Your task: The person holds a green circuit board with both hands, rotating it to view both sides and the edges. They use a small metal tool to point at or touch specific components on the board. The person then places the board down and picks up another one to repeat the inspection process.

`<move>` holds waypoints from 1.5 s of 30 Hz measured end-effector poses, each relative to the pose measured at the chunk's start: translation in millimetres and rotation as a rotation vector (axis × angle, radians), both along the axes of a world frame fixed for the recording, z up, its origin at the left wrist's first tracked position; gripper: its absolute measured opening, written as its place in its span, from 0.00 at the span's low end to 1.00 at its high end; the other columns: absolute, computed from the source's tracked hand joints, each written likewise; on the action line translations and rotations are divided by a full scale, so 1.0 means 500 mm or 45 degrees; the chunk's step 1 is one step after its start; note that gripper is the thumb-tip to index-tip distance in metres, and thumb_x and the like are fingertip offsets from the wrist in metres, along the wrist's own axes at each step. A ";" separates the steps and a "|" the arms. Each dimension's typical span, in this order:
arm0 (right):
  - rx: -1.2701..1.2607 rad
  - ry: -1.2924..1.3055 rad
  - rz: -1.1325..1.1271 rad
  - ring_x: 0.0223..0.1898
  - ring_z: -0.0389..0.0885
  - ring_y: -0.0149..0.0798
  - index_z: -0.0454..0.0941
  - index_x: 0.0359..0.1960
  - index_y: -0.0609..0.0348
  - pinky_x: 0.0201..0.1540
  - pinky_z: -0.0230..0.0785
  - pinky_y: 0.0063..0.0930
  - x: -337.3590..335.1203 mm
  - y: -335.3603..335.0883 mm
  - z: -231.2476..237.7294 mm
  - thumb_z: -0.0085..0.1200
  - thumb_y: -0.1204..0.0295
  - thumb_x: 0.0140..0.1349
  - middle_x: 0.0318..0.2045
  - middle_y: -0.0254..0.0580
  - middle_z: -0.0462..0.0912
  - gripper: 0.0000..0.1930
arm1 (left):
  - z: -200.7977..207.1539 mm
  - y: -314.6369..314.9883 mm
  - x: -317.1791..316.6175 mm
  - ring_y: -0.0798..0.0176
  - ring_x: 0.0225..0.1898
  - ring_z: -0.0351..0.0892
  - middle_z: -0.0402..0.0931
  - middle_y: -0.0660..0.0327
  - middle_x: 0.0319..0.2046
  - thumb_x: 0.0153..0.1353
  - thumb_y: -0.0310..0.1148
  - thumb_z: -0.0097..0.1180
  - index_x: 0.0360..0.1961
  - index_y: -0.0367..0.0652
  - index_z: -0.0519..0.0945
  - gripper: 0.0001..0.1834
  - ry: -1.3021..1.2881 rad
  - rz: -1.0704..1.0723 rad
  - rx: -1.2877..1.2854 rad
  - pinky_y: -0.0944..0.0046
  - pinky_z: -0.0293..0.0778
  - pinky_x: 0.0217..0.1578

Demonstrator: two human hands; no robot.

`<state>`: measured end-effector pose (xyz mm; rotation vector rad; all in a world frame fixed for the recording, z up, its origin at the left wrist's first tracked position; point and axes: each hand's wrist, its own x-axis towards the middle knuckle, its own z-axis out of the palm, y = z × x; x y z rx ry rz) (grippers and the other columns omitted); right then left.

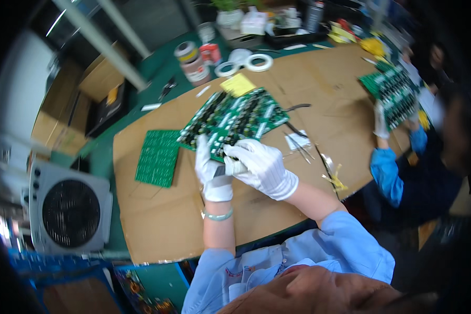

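Note:
A green circuit board (235,118), packed with rows of dark and pale components, is tilted above the cardboard. My left hand (209,170), in a white glove, grips its near left edge, with the fingertips reaching onto the board. My right hand (264,168), also gloved, is closed at the board's near edge with fingers pinched together. A small grey-and-white piece (231,168) shows between the two hands; its kind is unclear. Left of them lies another green board (158,158), flat, bare-looking face up. Tweezers (301,147) and a white slip (296,139) rest to the right.
Cardboard (267,220) covers the green table. Tape rolls (258,63), bottles (192,65) and a yellow pad (237,85) stand beyond the board. A fan unit (70,209) is at left. At right, a co-worker's gloved hands hold another board (395,97). Yellow ties (337,179) lie near the edge.

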<state>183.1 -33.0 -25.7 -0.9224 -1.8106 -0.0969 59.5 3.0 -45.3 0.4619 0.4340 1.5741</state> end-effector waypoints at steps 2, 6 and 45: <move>0.015 -0.195 0.009 0.33 0.81 0.37 0.76 0.50 0.54 0.27 0.71 0.26 -0.021 -0.019 -0.017 0.61 0.68 0.45 0.41 0.39 0.79 0.26 | 0.006 -0.005 -0.023 0.59 0.42 0.79 0.78 0.55 0.44 0.67 0.38 0.46 0.49 0.37 0.73 0.17 -0.084 -0.068 -0.155 0.59 0.76 0.44; -0.256 -0.149 0.450 0.36 0.83 0.42 0.78 0.49 0.54 0.30 0.75 0.29 0.008 -0.026 0.030 0.60 0.72 0.46 0.45 0.45 0.80 0.24 | 0.029 -0.018 -0.059 0.57 0.48 0.78 0.75 0.48 0.50 0.68 0.37 0.35 0.53 0.28 0.70 0.23 0.260 0.113 0.049 0.60 0.74 0.50; -1.397 0.597 0.244 0.12 0.61 0.20 0.82 0.34 0.64 0.15 0.50 0.19 0.199 0.113 0.066 0.65 0.65 0.52 0.14 0.27 0.70 0.15 | 0.039 -0.020 -0.136 0.59 0.38 0.81 0.80 0.52 0.39 0.59 0.28 0.50 0.45 0.31 0.76 0.15 0.239 0.141 -0.096 0.61 0.79 0.39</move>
